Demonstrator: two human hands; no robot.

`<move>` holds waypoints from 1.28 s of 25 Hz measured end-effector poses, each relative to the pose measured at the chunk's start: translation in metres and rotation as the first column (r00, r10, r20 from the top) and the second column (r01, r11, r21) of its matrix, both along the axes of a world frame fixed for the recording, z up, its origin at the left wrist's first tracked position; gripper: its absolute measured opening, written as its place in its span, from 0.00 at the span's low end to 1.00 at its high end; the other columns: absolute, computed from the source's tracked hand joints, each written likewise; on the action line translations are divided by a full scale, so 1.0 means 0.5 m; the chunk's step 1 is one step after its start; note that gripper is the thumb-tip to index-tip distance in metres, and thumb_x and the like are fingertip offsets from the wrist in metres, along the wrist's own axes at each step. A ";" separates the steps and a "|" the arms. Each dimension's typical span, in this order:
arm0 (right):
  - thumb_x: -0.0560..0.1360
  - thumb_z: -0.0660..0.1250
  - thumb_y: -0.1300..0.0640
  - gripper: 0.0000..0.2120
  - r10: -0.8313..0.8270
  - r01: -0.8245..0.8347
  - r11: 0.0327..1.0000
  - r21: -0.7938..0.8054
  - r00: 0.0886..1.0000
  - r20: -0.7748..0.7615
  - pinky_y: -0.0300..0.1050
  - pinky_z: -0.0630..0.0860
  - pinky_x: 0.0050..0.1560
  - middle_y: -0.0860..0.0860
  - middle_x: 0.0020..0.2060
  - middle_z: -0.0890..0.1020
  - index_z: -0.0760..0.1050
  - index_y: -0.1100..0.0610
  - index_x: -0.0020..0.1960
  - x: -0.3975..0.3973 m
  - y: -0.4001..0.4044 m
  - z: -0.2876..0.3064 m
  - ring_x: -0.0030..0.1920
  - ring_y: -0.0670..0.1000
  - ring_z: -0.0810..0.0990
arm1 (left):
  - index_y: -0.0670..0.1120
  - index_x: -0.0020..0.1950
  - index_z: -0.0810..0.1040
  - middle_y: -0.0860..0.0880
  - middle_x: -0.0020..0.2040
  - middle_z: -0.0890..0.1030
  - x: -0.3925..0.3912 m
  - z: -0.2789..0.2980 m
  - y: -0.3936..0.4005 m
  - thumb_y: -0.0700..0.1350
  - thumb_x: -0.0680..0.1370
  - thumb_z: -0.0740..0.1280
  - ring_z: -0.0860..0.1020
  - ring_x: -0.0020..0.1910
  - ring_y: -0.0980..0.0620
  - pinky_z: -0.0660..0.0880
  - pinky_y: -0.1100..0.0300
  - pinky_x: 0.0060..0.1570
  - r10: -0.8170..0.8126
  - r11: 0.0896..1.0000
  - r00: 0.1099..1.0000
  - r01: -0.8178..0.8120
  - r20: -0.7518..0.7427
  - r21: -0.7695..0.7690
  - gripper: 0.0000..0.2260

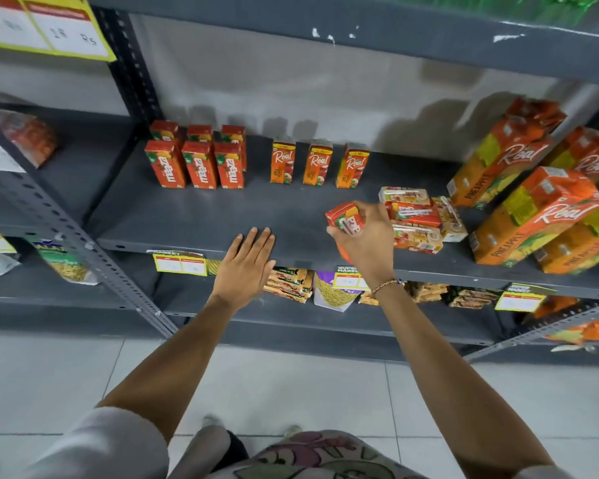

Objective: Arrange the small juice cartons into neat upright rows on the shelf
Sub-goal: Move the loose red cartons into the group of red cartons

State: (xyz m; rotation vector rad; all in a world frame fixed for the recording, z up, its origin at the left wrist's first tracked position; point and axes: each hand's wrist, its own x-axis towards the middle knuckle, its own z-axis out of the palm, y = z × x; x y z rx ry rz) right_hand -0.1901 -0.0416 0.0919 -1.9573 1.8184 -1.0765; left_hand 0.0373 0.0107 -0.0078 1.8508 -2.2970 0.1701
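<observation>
Red-and-orange, the small cardboard juice carton point(346, 217) sits gripped in the right hand's point(367, 236) closed fingers beside the heap of fallen cartons point(416, 219) near the grey metal shelf's point(194, 219) front edge, while the left hand point(246, 267), fingers flat and empty, likely steadies there.

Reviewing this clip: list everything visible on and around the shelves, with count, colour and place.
Maaza cartons: six, red-orange, upright in two rows, shelf left.
Small Real cartons: three, orange, upright in a row, mid-shelf.
Loose small cartons: several, red and cream, lying in a pile, right of centre.
Large Real pineapple cartons: at least four, orange-yellow, tilted, far right.
Shelf: grey metal.
Price labels: yellow-white, on shelf edges.
Snack packets: number unclear, lower shelf.
Left hand: open, flat at shelf edge.
Right hand: gripping one red carton.
</observation>
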 end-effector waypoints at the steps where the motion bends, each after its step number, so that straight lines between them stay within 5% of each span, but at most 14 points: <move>1: 0.62 0.78 0.46 0.27 0.005 -0.004 1.000 -0.015 0.997 0.080 0.26 0.67 0.41 0.51 0.52 0.77 0.74 0.54 0.57 0.033 0.006 0.006 0.46 0.44 0.76 | 0.39 0.73 0.67 0.42 0.72 0.69 0.028 0.000 0.005 0.52 0.83 0.45 0.66 0.72 0.41 0.62 0.46 0.70 0.001 1.000 1.000 -0.001 -0.009 0.008 0.26; 3: 0.61 0.78 0.46 0.28 0.032 -0.032 0.999 -0.001 0.968 0.250 0.32 0.74 0.43 0.50 0.50 0.78 0.71 0.53 0.55 0.109 0.014 0.011 0.47 0.45 0.78 | 0.38 0.71 0.69 0.41 0.71 0.71 0.102 0.004 0.017 0.52 0.83 0.43 0.68 0.71 0.41 0.62 0.46 0.70 0.027 1.000 1.000 -0.027 -0.012 0.001 0.27; 5: 0.61 0.79 0.47 0.28 0.052 -0.069 0.997 0.032 0.924 0.378 0.26 0.74 0.41 0.47 0.45 0.79 0.68 0.51 0.52 0.193 0.015 0.015 0.44 0.45 0.80 | 0.36 0.70 0.70 0.40 0.70 0.72 0.192 0.010 0.021 0.53 0.83 0.42 0.69 0.70 0.41 0.63 0.46 0.70 0.073 0.997 0.995 -0.074 -0.064 -0.012 0.29; 11: 0.61 0.80 0.48 0.28 0.115 -0.141 0.990 0.027 0.892 0.438 0.19 0.67 0.33 0.39 0.36 0.76 0.66 0.55 0.49 0.431 0.012 -0.002 0.36 0.38 0.76 | 0.37 0.69 0.71 0.40 0.69 0.73 0.423 0.012 0.051 0.53 0.83 0.43 0.71 0.68 0.40 0.65 0.47 0.68 0.166 0.983 0.974 -0.176 -0.153 -0.050 0.28; 14: 0.60 0.80 0.48 0.29 0.125 -0.148 0.989 0.020 0.894 0.431 0.24 0.71 0.36 0.41 0.37 0.78 0.65 0.55 0.49 0.539 0.014 -0.012 0.37 0.43 0.79 | 0.35 0.68 0.73 0.39 0.67 0.75 0.465 0.006 0.047 0.53 0.83 0.43 0.73 0.67 0.39 0.63 0.51 0.68 0.138 0.985 0.977 -0.153 -0.161 -0.080 0.29; 19: 0.61 0.79 0.47 0.30 0.097 -0.118 0.993 0.032 0.919 0.381 0.49 0.78 0.40 0.53 0.41 0.82 0.66 0.57 0.51 0.644 0.000 -0.023 0.41 0.53 0.81 | 0.35 0.67 0.74 0.39 0.66 0.75 0.468 -0.017 0.037 0.52 0.83 0.42 0.72 0.67 0.38 0.68 0.47 0.66 0.126 0.985 0.966 -0.149 -0.224 -0.087 0.29; 27: 0.60 0.80 0.46 0.31 -0.018 -0.023 0.994 0.111 0.934 0.356 0.53 0.80 0.43 0.47 0.40 0.77 0.61 0.53 0.48 0.703 -0.019 -0.033 0.41 0.52 0.80 | 0.36 0.65 0.75 0.40 0.66 0.76 0.470 -0.029 0.040 0.51 0.84 0.45 0.73 0.66 0.39 0.61 0.52 0.68 0.112 0.979 0.952 -0.154 -0.286 -0.131 0.26; 32: 0.64 0.78 0.48 0.37 0.280 -0.302 0.945 0.123 0.945 0.167 0.39 0.72 0.49 0.54 0.60 0.70 0.61 0.60 0.62 0.640 -0.033 0.002 0.53 0.48 0.72 | 0.37 0.66 0.75 0.40 0.66 0.76 0.471 -0.026 0.042 0.51 0.84 0.43 0.73 0.66 0.40 0.64 0.50 0.68 0.112 0.978 0.953 -0.155 -0.280 -0.138 0.28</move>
